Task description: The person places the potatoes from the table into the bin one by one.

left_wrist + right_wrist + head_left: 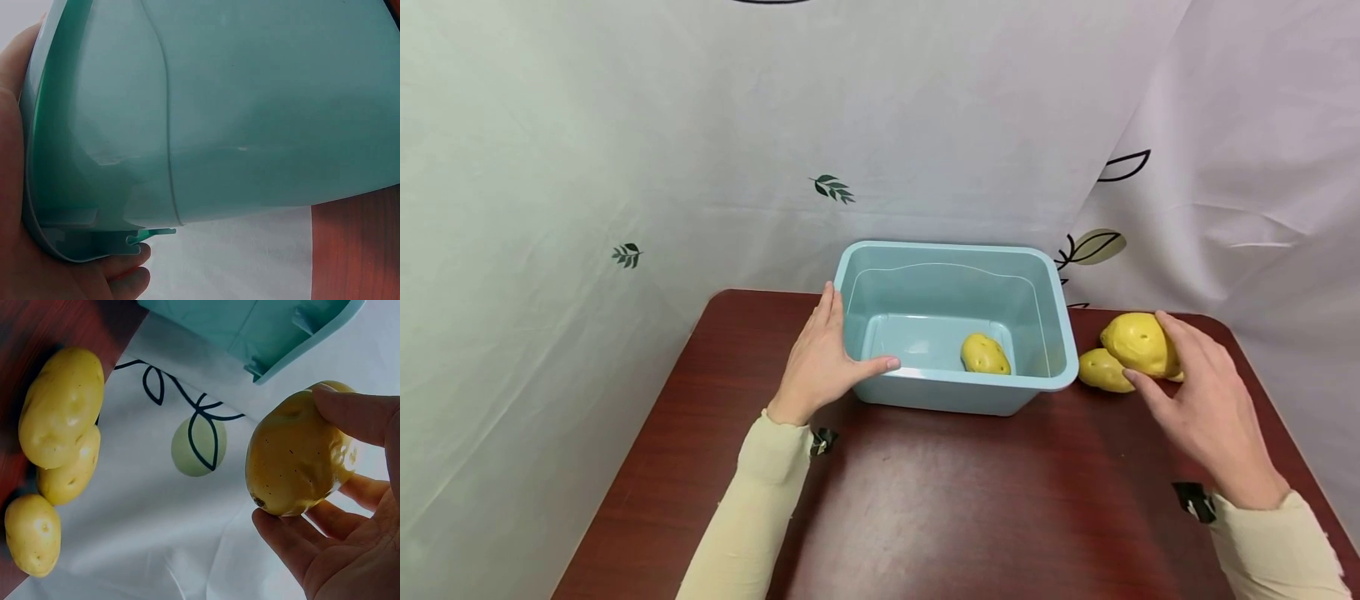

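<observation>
Nearest, two cream sleeves [748, 508] crossed a reddish-brown desk [985, 500]. The right hand [1213, 408] pinched a yellow potato [297, 453], its thumb on one side and curved fingers on the other, parted just as wide as the potato. The potato sat out at the fingertips, and light showed between it and the palm. In the head view its long axis ran roughly left to right, the left end free and pointing toward the bin, the right end partly hidden by the fingers. In the right wrist view a dark-spotted end pointed down and left, beside a fingertip. The left hand [822, 358] lay at the bin's near left corner, fingers straight along the side, thumb spread over the front rim.

Beyond, the pale blue plastic bin [940, 378] stood upright, its length running left to right. Another potato [985, 353] lay inside, right of centre near the front wall, its long axis slanting down to the right. Three loose potatoes [61, 406] lay on the desk right of the bin, two overlapping. Farthest hung a leaf-patterned white cloth [925, 150].
</observation>
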`<state>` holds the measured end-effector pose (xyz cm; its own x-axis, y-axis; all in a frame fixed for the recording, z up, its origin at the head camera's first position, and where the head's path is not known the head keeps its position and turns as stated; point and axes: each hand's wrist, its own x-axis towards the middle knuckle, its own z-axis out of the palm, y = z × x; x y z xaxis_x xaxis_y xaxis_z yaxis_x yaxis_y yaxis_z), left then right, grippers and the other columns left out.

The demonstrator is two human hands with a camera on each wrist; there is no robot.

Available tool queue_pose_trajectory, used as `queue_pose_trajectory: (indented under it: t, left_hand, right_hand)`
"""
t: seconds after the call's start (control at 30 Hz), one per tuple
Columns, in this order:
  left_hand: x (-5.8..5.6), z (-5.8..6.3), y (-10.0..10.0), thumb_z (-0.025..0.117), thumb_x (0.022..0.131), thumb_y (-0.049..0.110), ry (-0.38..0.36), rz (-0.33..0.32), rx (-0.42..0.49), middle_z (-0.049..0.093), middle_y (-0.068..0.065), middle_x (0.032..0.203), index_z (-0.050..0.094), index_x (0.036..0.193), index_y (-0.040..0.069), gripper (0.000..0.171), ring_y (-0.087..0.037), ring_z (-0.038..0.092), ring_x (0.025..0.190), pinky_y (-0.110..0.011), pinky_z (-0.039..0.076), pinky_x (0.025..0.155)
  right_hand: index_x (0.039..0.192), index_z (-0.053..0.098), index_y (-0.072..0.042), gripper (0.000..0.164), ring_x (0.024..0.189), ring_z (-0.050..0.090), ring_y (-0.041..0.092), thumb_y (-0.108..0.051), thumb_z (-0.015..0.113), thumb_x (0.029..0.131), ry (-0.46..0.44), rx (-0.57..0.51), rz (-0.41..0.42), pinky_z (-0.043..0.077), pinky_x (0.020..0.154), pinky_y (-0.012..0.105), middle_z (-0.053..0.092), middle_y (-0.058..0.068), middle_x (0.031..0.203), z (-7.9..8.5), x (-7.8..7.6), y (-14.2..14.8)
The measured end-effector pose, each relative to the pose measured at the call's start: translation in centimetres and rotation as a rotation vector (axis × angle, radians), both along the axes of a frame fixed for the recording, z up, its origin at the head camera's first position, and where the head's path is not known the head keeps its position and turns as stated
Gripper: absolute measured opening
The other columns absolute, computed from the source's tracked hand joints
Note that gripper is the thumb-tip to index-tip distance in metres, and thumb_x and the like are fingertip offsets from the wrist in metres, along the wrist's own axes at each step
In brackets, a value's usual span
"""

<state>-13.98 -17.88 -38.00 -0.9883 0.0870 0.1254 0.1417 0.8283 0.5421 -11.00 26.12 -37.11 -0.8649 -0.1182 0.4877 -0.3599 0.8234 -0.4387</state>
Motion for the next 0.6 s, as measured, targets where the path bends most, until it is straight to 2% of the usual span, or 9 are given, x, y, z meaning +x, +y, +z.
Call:
queue_pose_trajectory:
  t: [0.6]
  left_hand:
    - [0.0,-0.1,0.0,0.059,0.068,0.091,0.019,-0.002,-0.002,0.002,-0.012,0.169,0.011,0.16,0.0,0.138,-0.031,0.009,0.154,-0.048,0.017,0.122]
  right_hand:
    - [0.151,0.045,-0.006,0.086,0.129,0.045,0.045,-0.001,0.085,0.075,0.046,0.005,0.032,0.033,0.11,0.055,0.051,0.024,0.143,0.6,-0.2,-1.7]
